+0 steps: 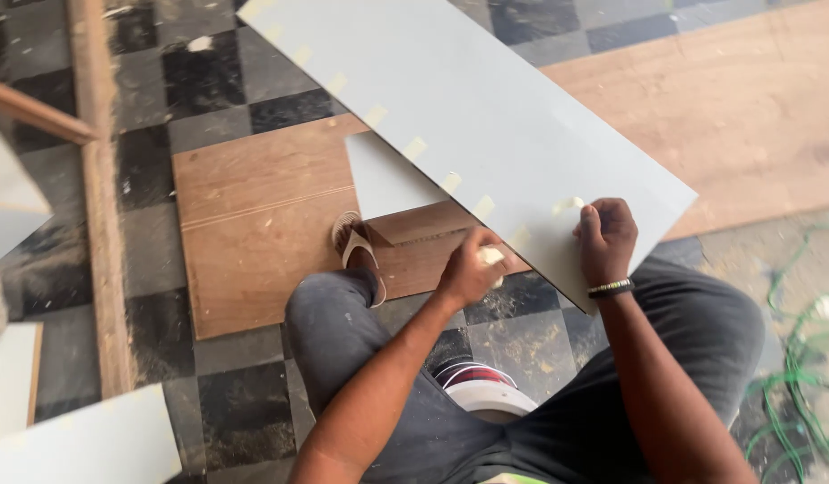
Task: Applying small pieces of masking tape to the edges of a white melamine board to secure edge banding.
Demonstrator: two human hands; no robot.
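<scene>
Checkered floor [208, 90], plywood sheet [253, 233]; hands pinching tape strips [567, 204] on grey laminate board [486, 116].

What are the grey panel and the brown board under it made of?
Grey panel: looks like laminate-faced sheet, smooth matte grey, with pale tape strips along its edge. Brown board: probably plywood or wood-grain laminate, showing streaked grain; core not visible.

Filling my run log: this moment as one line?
left hand: holds tape roll | right hand: pressing tape strip on panel edge
</scene>
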